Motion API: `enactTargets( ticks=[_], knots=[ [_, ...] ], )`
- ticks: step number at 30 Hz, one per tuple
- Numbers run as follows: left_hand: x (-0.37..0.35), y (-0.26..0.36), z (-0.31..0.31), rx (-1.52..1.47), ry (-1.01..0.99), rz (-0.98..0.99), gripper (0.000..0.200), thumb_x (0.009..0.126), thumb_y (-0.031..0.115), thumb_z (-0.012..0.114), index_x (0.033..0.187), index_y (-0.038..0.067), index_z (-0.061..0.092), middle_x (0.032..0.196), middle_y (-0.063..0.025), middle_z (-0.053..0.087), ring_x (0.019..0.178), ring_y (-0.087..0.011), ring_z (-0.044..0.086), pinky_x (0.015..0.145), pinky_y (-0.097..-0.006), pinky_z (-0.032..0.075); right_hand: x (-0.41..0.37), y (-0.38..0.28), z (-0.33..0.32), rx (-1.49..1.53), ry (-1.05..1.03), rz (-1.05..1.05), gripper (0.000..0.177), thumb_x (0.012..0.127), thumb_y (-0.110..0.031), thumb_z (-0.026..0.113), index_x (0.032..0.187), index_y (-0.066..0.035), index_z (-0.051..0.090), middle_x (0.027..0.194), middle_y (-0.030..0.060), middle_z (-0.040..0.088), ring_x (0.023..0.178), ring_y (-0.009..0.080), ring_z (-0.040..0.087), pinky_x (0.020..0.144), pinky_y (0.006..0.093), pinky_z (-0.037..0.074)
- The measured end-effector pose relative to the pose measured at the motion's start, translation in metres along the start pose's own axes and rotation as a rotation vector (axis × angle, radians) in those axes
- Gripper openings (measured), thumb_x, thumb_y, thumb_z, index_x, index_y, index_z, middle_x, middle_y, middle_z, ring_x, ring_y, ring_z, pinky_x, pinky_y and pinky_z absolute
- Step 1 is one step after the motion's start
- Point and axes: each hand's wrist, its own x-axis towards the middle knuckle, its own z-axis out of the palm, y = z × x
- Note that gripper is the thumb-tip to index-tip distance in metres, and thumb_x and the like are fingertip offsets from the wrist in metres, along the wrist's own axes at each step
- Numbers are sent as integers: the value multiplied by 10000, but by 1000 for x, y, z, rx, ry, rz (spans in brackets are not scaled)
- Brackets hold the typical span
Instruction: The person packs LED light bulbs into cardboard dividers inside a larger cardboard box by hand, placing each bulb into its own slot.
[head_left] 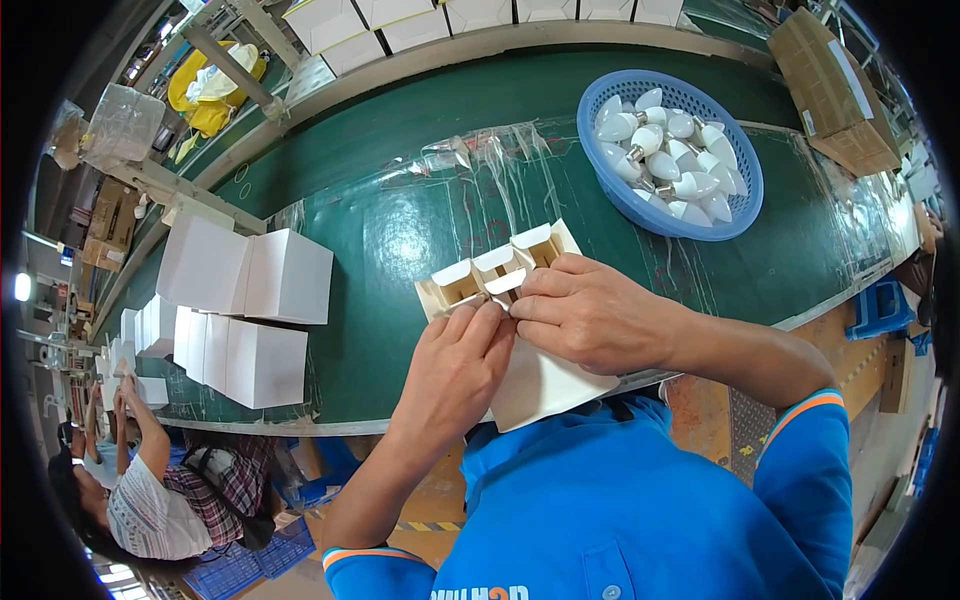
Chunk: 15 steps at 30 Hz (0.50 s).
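Observation:
In front of my body is a white cardboard box (545, 385) with its lid flap hanging toward me over the table edge. A folded card divider (503, 262) stands in it and forms several small compartments. My left hand (455, 365) has its fingers closed on the near edge of this divider. Close beside it, my right hand (595, 312) pinches the divider near its middle, thumb and fingers together. The fingertips cover part of the card between them. A blue plastic basket (668, 228) of white light bulbs (660, 165) stands beyond my right hand.
White boxes (265, 360) stand on the green table (400, 225) at left, one with its lid raised. A brown carton (840, 95) is at far right. More white boxes (415, 30) line a shelf at the back. Another person (165, 500) works at far left.

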Motion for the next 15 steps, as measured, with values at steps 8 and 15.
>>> enactTargets(
  ticks=[8,15],
  knots=[
    [5,-3,-5,2,-73,53,326,805,125,562,1107,35,641,1192,-48,550,991,-197,531,758,-326,443,11,13,-13,-139,15,-77,92,761,-167,580,694,-111,550,743,-21,547,874,172,512,801,326,405],
    [2,-1,-5,-7,-86,42,358,806,119,552,1150,58,630,1219,-45,550,974,-196,527,725,-327,421,10,12,-12,-172,55,-59,95,731,-167,595,682,-104,543,718,-11,549,838,175,517,795,319,406]
  ],
)
